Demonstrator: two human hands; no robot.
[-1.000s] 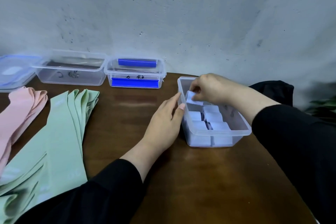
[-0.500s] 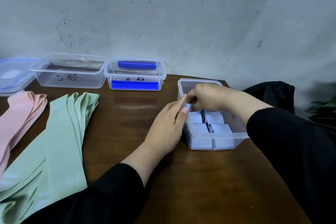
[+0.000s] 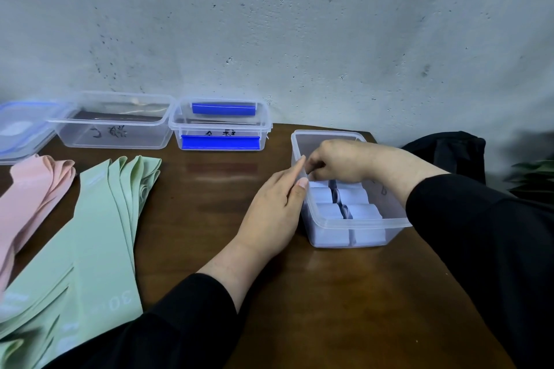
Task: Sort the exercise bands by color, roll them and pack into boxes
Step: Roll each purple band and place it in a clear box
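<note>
Exercise bands: pale blue rolls packed in clear box at 3 o'clock on brown table, against a pitted grey wall. Green bands and pink bands lie flat at 9 o'clock; two empty boxes at 11 o'clock. Left hand rests straight-fingered against the box wall. Right hand is curled inside the box; what it grips is hidden. Compared with one second ago, the right hand sits lower among the rolls.
</note>
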